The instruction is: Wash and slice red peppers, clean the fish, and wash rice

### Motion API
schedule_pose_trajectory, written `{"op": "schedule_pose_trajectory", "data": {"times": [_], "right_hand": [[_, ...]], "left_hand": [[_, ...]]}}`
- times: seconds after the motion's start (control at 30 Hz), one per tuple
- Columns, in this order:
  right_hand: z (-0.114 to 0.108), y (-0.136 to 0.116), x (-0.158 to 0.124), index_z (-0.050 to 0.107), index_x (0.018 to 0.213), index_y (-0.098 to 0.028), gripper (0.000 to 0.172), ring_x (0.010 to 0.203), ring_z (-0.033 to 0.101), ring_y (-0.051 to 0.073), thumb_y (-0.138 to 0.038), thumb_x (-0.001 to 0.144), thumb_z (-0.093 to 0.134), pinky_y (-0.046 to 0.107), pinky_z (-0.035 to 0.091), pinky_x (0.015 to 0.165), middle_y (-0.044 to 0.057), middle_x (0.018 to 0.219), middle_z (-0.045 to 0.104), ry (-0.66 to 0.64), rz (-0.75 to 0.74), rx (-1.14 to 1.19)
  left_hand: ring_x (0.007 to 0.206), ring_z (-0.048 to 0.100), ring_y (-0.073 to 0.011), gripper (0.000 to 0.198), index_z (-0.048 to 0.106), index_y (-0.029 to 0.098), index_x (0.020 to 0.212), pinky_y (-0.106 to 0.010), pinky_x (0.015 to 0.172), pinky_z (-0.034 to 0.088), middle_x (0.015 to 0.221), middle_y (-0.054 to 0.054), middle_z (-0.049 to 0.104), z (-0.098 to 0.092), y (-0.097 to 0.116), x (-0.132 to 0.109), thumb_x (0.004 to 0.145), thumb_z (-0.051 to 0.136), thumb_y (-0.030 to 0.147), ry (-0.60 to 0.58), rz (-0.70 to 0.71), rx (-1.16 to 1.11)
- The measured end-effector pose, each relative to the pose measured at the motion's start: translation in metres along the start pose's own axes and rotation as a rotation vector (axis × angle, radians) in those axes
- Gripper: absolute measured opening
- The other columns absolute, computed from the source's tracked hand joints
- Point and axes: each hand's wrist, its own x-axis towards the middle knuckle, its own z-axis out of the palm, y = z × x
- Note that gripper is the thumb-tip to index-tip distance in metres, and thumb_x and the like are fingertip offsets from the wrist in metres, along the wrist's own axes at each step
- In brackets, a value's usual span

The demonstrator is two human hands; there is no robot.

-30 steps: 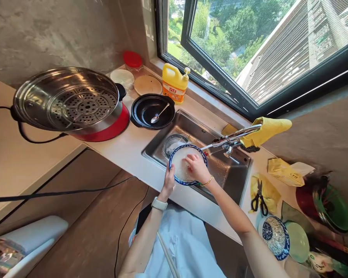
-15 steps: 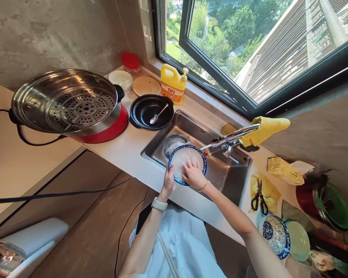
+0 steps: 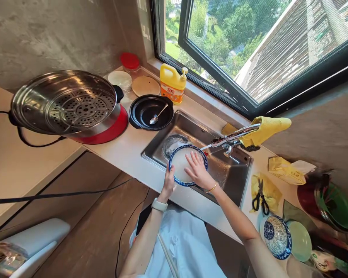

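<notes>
A bowl (image 3: 178, 181) with a blue patterned rim and cloudy whitish water inside is held over the near edge of the steel sink (image 3: 234, 185). My left hand (image 3: 168, 180) grips its left rim, thumb on top. Over the bowl's right side lies my right hand (image 3: 197, 170), fingers stretched out and spread; whether the fingertips touch the water is hard to tell. Behind the bowl, water streams from the faucet (image 3: 232, 137). A round strainer-like drain (image 3: 166, 146) shows in the sink, partly hidden by the bowl.
Left of the sink stand a black pot (image 3: 139, 112) with a spoon (image 3: 158, 115), a large steel steamer (image 3: 84, 127) and a yellow detergent jug (image 3: 172, 85). Scissors (image 3: 260, 199), an upturned patterned bowl (image 3: 277, 235) and a green bowl (image 3: 298, 241) lie to the right.
My right hand has lifted and moved slightly right, its fingers going from curled down in the bowl to spread out. My left hand and the bowl stay nearly in place.
</notes>
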Motion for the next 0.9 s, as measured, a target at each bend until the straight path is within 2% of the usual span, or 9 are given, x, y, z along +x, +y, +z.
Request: {"op": "schedule_pose_trajectory", "data": {"times": [0.17,0.3,0.37,0.47,0.6,0.67,0.8,0.83,0.9], "right_hand": [[-0.030,0.021,0.002,0.056,0.132,-0.025,0.054,0.129,0.051,0.024,-0.058,0.093,0.037,0.047,0.033,0.112,0.008,0.135,0.059,0.099,0.168,0.984],[-0.029,0.031,0.005,0.063,0.118,-0.020,0.039,0.111,0.064,0.024,-0.042,0.091,0.045,0.046,0.043,0.105,0.010,0.119,0.068,-0.097,0.342,1.355],[-0.022,0.029,0.007,0.063,0.116,-0.017,0.036,0.109,0.065,0.022,-0.035,0.092,0.043,0.045,0.043,0.105,0.012,0.118,0.068,-0.178,0.427,1.409],[-0.014,0.019,0.008,0.062,0.115,-0.016,0.033,0.107,0.066,0.021,-0.030,0.092,0.042,0.044,0.044,0.104,0.012,0.115,0.069,-0.143,0.530,1.420],[-0.028,0.008,-0.004,0.058,0.124,-0.021,0.039,0.107,0.066,0.024,-0.035,0.087,0.054,0.046,0.050,0.095,0.011,0.123,0.065,-0.130,0.411,1.343],[-0.038,0.015,-0.008,0.061,0.122,-0.022,0.041,0.103,0.067,0.024,-0.036,0.084,0.060,0.044,0.052,0.092,0.009,0.120,0.067,0.025,0.337,1.225],[-0.032,0.057,0.003,0.067,0.105,-0.022,0.031,0.104,0.064,0.022,-0.039,0.080,0.062,0.041,0.047,0.096,0.006,0.108,0.071,0.539,0.385,1.057],[-0.025,0.069,0.008,0.067,0.104,-0.022,0.031,0.107,0.063,0.022,-0.041,0.079,0.060,0.042,0.046,0.099,0.005,0.108,0.071,0.581,0.428,1.079],[-0.007,0.087,0.017,0.066,0.106,-0.022,0.037,0.113,0.060,0.023,-0.047,0.082,0.052,0.044,0.043,0.102,0.005,0.111,0.071,0.491,0.482,1.198]], "left_hand": [[0.132,0.046,-0.0263,0.061,0.037,0.024,0.146,-0.040,0.106,0.042,0.146,-0.008,0.046,-0.002,0.004,-0.001,0.090,0.042,0.050,0.016,0.007,-0.041],[0.130,0.048,-0.0261,0.062,0.037,0.024,0.145,-0.039,0.106,0.043,0.145,-0.008,0.048,-0.002,0.002,0.001,0.090,0.043,0.050,0.007,0.019,-0.047],[0.131,0.047,-0.0258,0.061,0.038,0.024,0.145,-0.039,0.108,0.041,0.145,-0.008,0.048,-0.001,0.000,0.002,0.090,0.043,0.050,0.002,0.033,-0.043],[0.130,0.048,-0.0264,0.062,0.036,0.023,0.146,-0.041,0.108,0.041,0.145,-0.008,0.048,0.001,-0.002,0.002,0.091,0.042,0.049,-0.010,0.033,-0.025],[0.128,0.050,-0.0277,0.063,0.032,0.025,0.149,-0.043,0.103,0.046,0.145,-0.008,0.047,0.001,-0.002,0.001,0.092,0.038,0.051,-0.035,0.008,0.006],[0.130,0.049,-0.0274,0.063,0.031,0.024,0.149,-0.042,0.104,0.045,0.147,-0.007,0.045,0.000,-0.002,0.001,0.093,0.037,0.051,-0.041,0.015,0.032],[0.136,0.041,-0.0261,0.064,0.033,0.023,0.148,-0.039,0.110,0.038,0.149,-0.008,0.042,-0.002,-0.002,0.003,0.092,0.041,0.053,-0.023,0.005,0.045],[0.136,0.040,-0.0256,0.064,0.033,0.023,0.147,-0.039,0.111,0.037,0.150,-0.008,0.041,-0.003,-0.002,0.004,0.091,0.043,0.053,-0.019,-0.009,0.038],[0.137,0.040,-0.0246,0.064,0.034,0.024,0.146,-0.039,0.112,0.035,0.150,-0.008,0.041,-0.003,-0.001,0.004,0.091,0.044,0.054,-0.015,-0.027,0.034]]}}
